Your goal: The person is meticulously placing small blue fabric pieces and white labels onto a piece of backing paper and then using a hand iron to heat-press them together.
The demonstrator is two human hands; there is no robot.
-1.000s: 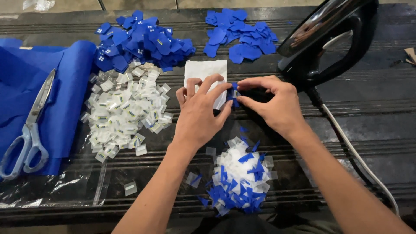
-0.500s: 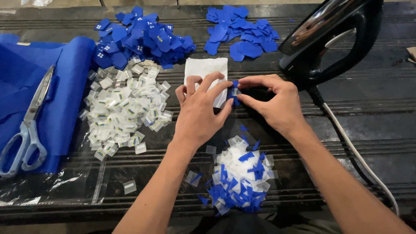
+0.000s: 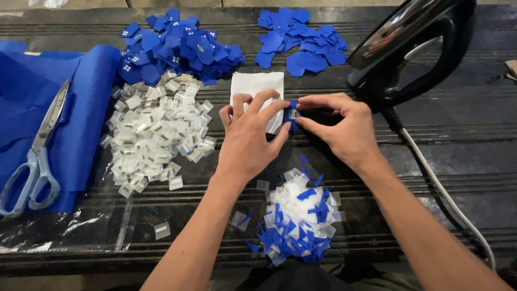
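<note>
Head view: both hands [image 3: 293,132] pinch small blue patch [image 3: 293,115] over white paper [image 3: 257,86].

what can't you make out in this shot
Head view only:
- Blue piece: mostly hidden by the fingertips of left hand and right hand.
- White sheet: lower part behind the left hand.
- Iron: cut by top edge.
- Labels: marks too small.

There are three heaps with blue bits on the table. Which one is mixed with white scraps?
The near heap, below the hands. The two far heaps are blue pieces only.
</note>
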